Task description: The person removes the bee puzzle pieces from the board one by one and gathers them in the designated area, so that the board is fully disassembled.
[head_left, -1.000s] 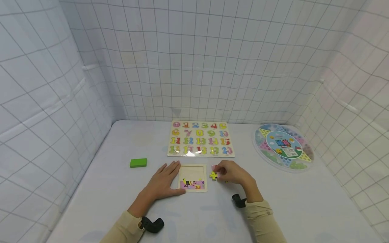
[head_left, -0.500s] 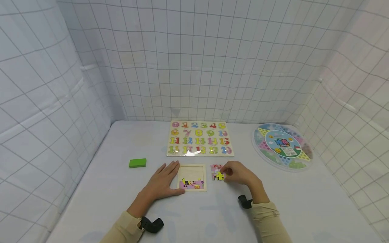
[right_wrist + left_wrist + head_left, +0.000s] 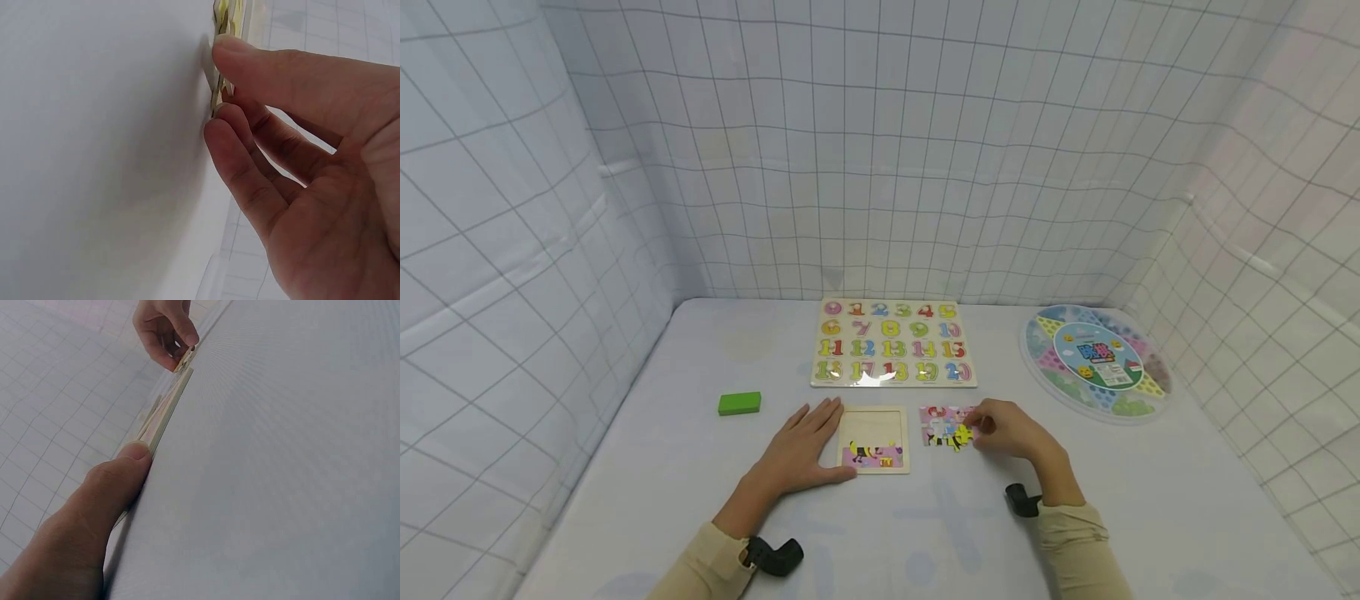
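Note:
My left hand (image 3: 801,450) lies spread on the table, its thumb at the lower left corner of a small wooden puzzle tray (image 3: 872,423) and its fingertips by the upper left corner. Pink pieces with a bee picture (image 3: 880,455) fill the tray's bottom row; bare wood shows above. In the left wrist view, the thumb (image 3: 134,451) touches the tray's edge. Right of the tray, my right hand (image 3: 1011,432) pinches a yellow puzzle piece (image 3: 961,438) between thumb and fingers. That piece is held over a group of loose puzzle pieces (image 3: 934,427), partly hidden by the fingers.
A number puzzle board (image 3: 895,343) lies behind the tray. At the far right is a round, clear-rimmed game box (image 3: 1097,362). A green block (image 3: 740,403) rests left of my left hand. Grid-patterned white cloth walls (image 3: 880,150) surround the table's back and sides.
My right hand has moved to the right with the yellow puzzle piece, uncovering more of the loose pieces. The left hand and tray have stayed in place.

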### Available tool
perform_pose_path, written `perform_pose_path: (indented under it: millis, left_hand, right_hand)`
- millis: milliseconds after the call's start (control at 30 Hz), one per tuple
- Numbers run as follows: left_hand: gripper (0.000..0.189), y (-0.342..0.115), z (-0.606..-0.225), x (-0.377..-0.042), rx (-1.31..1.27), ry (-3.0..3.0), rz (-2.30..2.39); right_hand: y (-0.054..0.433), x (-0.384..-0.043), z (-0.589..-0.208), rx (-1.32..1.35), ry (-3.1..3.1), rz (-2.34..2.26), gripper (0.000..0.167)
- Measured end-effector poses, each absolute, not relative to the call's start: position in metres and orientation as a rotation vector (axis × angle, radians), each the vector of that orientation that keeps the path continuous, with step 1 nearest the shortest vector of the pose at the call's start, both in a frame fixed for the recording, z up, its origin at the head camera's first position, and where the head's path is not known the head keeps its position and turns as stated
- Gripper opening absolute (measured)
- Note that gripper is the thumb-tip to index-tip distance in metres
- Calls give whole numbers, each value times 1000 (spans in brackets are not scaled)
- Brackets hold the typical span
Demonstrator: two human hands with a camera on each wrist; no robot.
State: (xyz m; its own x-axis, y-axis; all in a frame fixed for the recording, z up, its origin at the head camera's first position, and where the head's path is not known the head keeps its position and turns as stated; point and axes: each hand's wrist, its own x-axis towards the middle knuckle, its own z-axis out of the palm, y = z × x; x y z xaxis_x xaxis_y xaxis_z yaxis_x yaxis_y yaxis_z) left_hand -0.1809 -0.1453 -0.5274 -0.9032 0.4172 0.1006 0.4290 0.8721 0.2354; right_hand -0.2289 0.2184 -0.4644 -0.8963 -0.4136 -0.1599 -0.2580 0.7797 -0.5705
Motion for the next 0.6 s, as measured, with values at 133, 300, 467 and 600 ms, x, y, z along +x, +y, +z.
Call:
perform_pose_path:
  millis: [133, 300, 467, 600]
  left_hand:
    - [105, -145, -526, -181, -677, -2995, -384]
    - [105, -145, -526, -182, -679, -2994, -371]
    - [106, -146, -526, -182, -678, -2998, -373]
    - [106, -146, -527, -181, -681, -3001, -387]
  right_hand:
    - [227, -230, -466, -521, 2715, -808, 22]
    - [233, -230, -466, -568, 2720, -826, 23]
    - [235, -229, -467, -573, 2709, -838, 24]
    - [234, -227, -467, -540, 2695, -849, 25]
